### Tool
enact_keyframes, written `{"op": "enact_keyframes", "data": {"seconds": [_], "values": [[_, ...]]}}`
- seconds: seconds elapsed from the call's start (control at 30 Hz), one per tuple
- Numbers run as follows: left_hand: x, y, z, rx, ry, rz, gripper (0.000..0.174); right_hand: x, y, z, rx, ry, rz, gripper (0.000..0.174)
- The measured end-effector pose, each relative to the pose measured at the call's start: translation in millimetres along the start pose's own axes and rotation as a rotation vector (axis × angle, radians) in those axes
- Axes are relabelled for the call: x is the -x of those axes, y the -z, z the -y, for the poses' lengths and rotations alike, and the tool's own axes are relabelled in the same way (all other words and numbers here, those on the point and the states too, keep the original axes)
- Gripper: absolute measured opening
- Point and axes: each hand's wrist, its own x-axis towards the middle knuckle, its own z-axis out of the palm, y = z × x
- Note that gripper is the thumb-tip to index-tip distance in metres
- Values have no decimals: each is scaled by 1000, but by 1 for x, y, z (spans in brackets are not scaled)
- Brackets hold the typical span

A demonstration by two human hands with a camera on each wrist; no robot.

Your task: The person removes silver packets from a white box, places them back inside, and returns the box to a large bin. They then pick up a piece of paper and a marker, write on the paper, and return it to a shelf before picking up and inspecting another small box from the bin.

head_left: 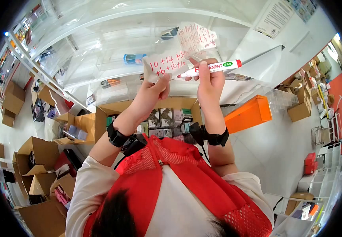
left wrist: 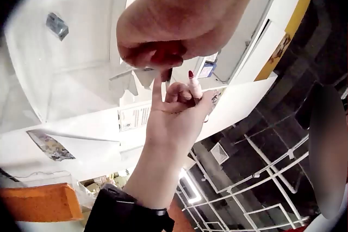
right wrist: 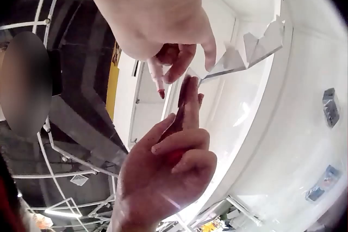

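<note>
My left hand (head_left: 153, 94) pinches the lower edge of a torn white paper (head_left: 155, 63) with red handwritten sums, thumb on the written side. In the right wrist view, a bit of red shows among the curled fingers (right wrist: 190, 158) of that hand, mostly hidden. My right hand (head_left: 211, 81) holds a white permanent marker (head_left: 218, 66) with a red end, thumb along its barrel. Uncapped, its red nib (left wrist: 191, 73) points left, close beside the paper's lower right edge. Both hands are near each other in front of the shelf.
A clear-covered white shelf (head_left: 111, 35) spans the front, with a blue package (head_left: 134, 59) on it. Below the hands stands a cardboard box (head_left: 99, 122) of small packaged boxes (head_left: 166, 117). An orange bin (head_left: 250, 114) is at right; open cartons (head_left: 40, 152) crowd the left floor.
</note>
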Motion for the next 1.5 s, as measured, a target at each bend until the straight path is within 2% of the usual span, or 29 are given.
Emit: {"op": "enact_keyframes", "data": {"seconds": [0.2, 0.3, 0.4, 0.5, 0.6, 0.7, 0.8, 0.9, 1.0, 1.13, 1.2, 1.3, 1.43, 1.5], "values": [[3, -5, 4, -11, -5, 13, 23, 2, -2, -14, -37, 15, 12, 10], [4, -5, 5, 17, -8, 25, 26, 3, -5, -14, 43, -18, 1, 10], [6, -4, 5, 33, -8, 20, 27, 2, -2, -20, 177, 66, 38, 10], [6, 1, 10, 32, 5, 34, 27, 0, 0, -24, 274, 139, -10, 9], [5, 3, 11, 28, 25, 25, 27, 2, -5, -15, 131, 30, -55, 8], [8, -2, 7, 18, 11, -13, 26, 1, -1, -22, 237, 140, 46, 8], [8, -3, 8, 11, 10, -34, 28, 4, 0, -21, 288, 93, 40, 8], [7, 0, 8, 2, 15, -29, 29, 6, -1, -15, 101, 57, -47, 8], [10, -2, 6, 6, 28, -28, 30, 1, 1, -12, 60, 87, -83, 8], [11, -4, 7, 19, 14, -6, 31, 1, 8, -20, 249, 151, -12, 9], [10, 2, 11, 64, 19, 25, 23, 2, 6, -18, 304, 160, -5, 9], [9, 5, 11, 95, 34, 38, 22, 3, 13, -21, 332, 242, 62, 9], [11, 1, 10, 106, 19, 2, 21, 3, 10, -16, 267, 274, -42, 9], [11, 0, 10, 52, 7, -5, 26, 1, 9, -17, 251, 282, -71, 9]]}}
